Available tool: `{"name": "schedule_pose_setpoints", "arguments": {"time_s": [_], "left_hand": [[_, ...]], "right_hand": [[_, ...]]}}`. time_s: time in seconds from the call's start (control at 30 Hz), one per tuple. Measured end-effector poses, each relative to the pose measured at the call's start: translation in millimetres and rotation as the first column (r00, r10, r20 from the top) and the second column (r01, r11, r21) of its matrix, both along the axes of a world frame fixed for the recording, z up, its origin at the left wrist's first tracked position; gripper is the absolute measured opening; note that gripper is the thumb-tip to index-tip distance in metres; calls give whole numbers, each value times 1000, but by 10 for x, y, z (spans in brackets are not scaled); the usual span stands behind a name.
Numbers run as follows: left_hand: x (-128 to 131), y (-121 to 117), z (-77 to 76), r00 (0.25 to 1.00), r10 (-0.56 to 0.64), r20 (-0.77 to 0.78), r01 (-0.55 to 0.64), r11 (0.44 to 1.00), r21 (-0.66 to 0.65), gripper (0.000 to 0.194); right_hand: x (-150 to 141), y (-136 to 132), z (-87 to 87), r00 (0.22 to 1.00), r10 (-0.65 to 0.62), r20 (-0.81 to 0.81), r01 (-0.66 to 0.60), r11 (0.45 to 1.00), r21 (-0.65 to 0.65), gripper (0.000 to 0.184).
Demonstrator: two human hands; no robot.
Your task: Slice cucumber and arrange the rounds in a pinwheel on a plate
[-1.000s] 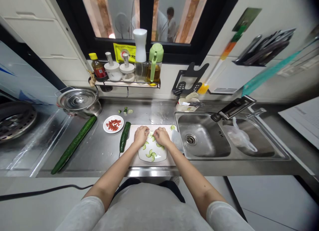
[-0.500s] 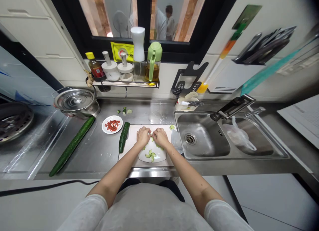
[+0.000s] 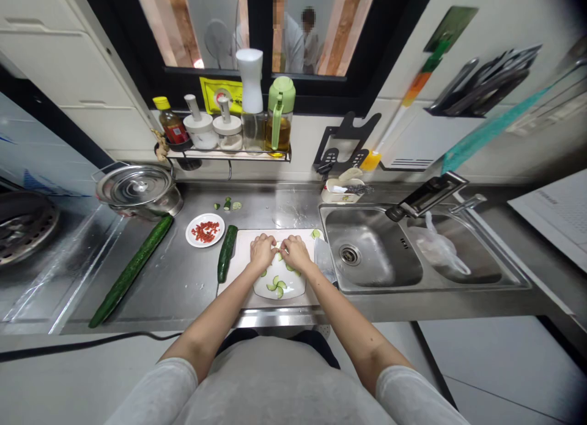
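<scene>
On a pale cutting board (image 3: 243, 243) rests a white plate (image 3: 263, 288). Green-edged cucumber slices (image 3: 276, 285) form a fanned group on its near part, and more lie under my hands. My left hand (image 3: 262, 252) and my right hand (image 3: 295, 252) meet over the plate's far side, fingers bent and closed around a small cucumber slice (image 3: 279, 254), partly hidden by the fingertips. A piece of cucumber (image 3: 226, 254) lies along the board's left edge. A knife's broad blade (image 3: 324, 260) shows at the right edge, beside a loose slice (image 3: 316, 233).
Left of the board are a small plate of chopped red pieces (image 3: 205, 230), a long whole cucumber (image 3: 131, 272) and a lidded steel pot (image 3: 140, 189). Cucumber scraps (image 3: 228, 203) lie behind. A double sink (image 3: 376, 254) is on the right; a seasoning rack (image 3: 229, 155) hangs above.
The view has shifted slightly. My hands stay over the plate in nearly the same position, with only tiny finger movement; the slices on the near part look unchanged.
</scene>
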State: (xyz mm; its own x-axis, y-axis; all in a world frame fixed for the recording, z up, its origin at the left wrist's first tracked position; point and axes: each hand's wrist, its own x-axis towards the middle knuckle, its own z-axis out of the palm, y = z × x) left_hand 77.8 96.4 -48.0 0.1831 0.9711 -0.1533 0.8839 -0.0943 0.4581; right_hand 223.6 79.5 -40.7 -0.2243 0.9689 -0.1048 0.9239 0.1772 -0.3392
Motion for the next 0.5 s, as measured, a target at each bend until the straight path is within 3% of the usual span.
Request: {"name": "schedule_pose_setpoints", "arguments": {"time_s": [0.5], "left_hand": [[-60, 9, 32, 998, 51, 44, -51, 999, -10, 13]], "right_hand": [[5, 8, 6, 997, -57, -49, 57, 998, 6, 17]]}}
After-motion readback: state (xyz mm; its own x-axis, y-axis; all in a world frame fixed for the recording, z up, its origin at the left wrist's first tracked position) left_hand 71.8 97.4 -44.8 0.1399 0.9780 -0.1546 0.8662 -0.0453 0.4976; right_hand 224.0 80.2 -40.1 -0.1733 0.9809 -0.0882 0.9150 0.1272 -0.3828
